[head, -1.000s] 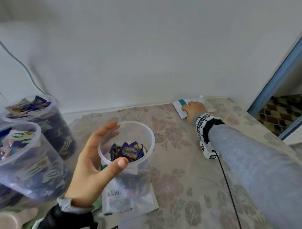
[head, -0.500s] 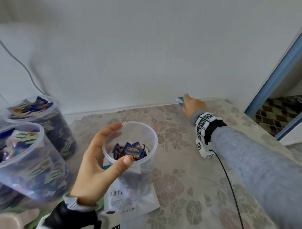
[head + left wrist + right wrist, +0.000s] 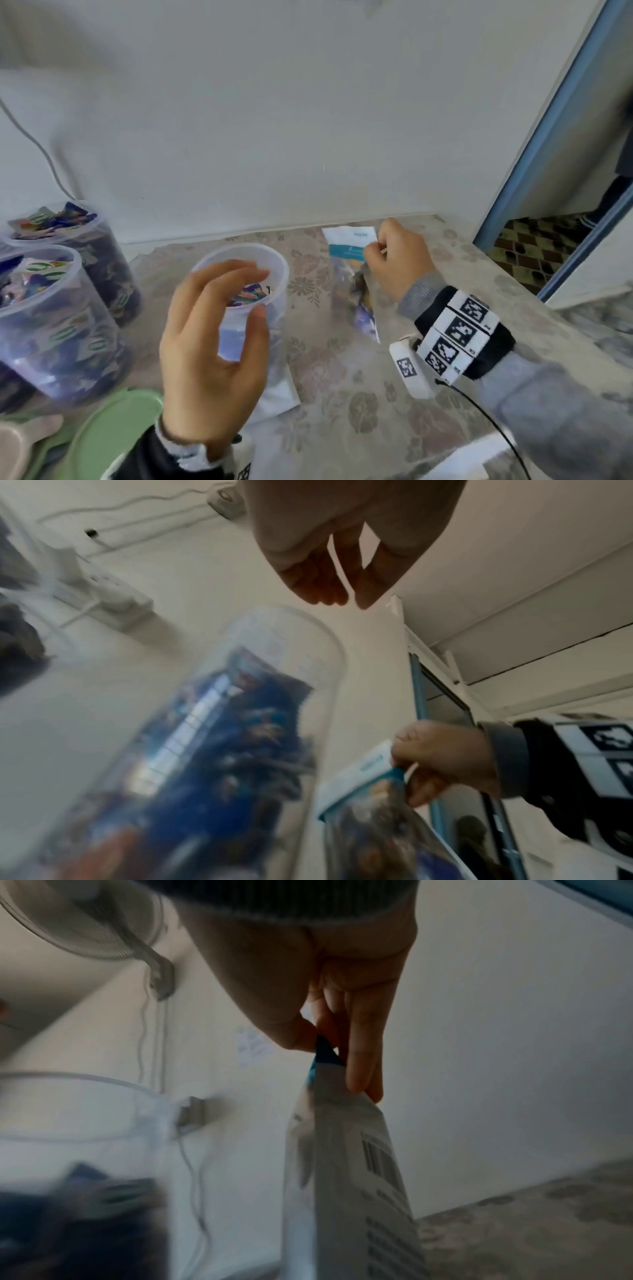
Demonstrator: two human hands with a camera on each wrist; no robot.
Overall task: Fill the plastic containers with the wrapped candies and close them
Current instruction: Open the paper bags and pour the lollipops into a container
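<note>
**Three tubs, one bag up**

We count 3 plastic containers: 2 full ones (image 3: 51, 329) at left, 1 part-filled container (image 3: 267, 274) mid tabletop (image 3: 342, 377). Our left hand (image 3: 212, 342) hovers w/ fingers loose, holding nothing. Right hand (image 3: 399, 260) pinches 1 candy bag (image 3: 352, 274) by its top. 1 green lid (image 3: 113, 435) nearby.

A clear container (image 3: 239, 274) stands open in the centre of the frame, with few blue candies (image 3: 248, 294) at the bottom. At the left edge, two containers (image 3: 51, 308) stand full. Right of centre hangs a candy bag (image 3: 352, 274), upright.
</note>
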